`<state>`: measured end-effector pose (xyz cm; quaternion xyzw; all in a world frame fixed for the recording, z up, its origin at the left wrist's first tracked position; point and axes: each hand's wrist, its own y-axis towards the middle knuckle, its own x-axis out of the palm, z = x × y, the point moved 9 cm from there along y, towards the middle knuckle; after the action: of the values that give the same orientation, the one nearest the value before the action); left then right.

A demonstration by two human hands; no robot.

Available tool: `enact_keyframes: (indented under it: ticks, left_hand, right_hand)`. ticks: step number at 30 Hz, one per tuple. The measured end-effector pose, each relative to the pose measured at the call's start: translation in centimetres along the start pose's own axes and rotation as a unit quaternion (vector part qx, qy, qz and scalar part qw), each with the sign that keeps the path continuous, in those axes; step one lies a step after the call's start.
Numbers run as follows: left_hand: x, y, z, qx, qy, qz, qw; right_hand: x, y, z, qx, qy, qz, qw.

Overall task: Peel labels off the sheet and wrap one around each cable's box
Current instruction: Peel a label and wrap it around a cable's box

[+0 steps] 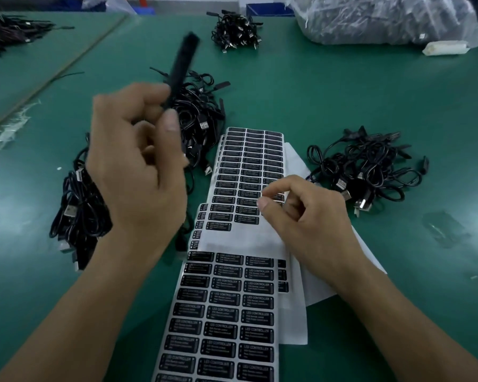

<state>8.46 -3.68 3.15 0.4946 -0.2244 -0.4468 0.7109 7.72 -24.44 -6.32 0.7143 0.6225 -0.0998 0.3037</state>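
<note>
My left hand (138, 161) grips the lower end of a long black cable box (181, 67), which sticks up and away, blurred. My right hand (307, 216) hovers over the upper label sheet (246, 166) with thumb and forefinger pinched at a black label (276, 197) near the sheet's right column. A second label sheet (224, 312) of black "LED CONTROLLER" labels lies nearer to me. Bundles of black cables lie behind my left hand (199, 117), at the left (78, 210) and at the right (370, 169).
The table is a green mat (342, 92). Another cable bundle (236, 30) lies at the back centre, a plastic bag of cables (384, 17) at the back right, more cables (9, 31) at the back left. White backing paper (295, 312) sticks out under the sheets.
</note>
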Motion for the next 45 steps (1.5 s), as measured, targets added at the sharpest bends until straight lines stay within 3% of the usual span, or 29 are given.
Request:
enact_keyframes:
  ticks: [3,5,8,10,13,23,28,33,37,45]
  left_hand:
    - [1.7,-0.7,1.7,0.053,0.002,-0.064,0.997]
    - [3.7,-1.7,2.5,0.094,0.021,-0.165,0.982]
    - [6.2,-3.3,2.1,0.068,0.021,-0.314,0.947]
    - [6.6,-3.6,1.6,0.036,0.021,-0.349,0.936]
    - [6.6,-3.5,1.2,0.024,0.030,-0.361,0.932]
    - [7.2,-4.8,0.0,-0.050,0.098,-0.407,0.907]
    - [7.7,-6.3,-2.0,-0.144,0.089,-0.430,0.887]
    - [8.0,-7.5,-3.4,-0.219,0.027,-0.417,0.882]
    - [8.1,-7.8,-3.6,-0.231,-0.001,-0.415,0.880]
    - [7.6,-6.8,-2.5,-0.170,0.044,-0.400,0.900]
  right_hand:
    - [0.6,-0.2,-1.7,-0.051,-0.008,-0.019,0.999]
    - [0.9,-0.3,-2.3,-0.059,0.038,-0.022,0.997]
    - [0.3,-0.2,-2.1,-0.033,0.154,0.003,0.987]
    - [-0.7,0.0,-1.5,-0.006,0.226,0.040,0.973]
    - [-1.8,0.4,-0.6,0.018,0.278,0.082,0.957]
    - [-1.5,0.4,-0.3,0.042,0.242,0.069,0.967]
    - [-2.6,0.2,1.4,0.100,0.064,0.095,0.988]
    - [-0.7,-0.4,1.6,0.124,-0.142,-0.043,0.981]
    - [0.4,-0.7,1.5,0.124,-0.152,-0.087,0.977]
    - [0.5,-0.7,1.6,0.116,-0.132,-0.068,0.982]
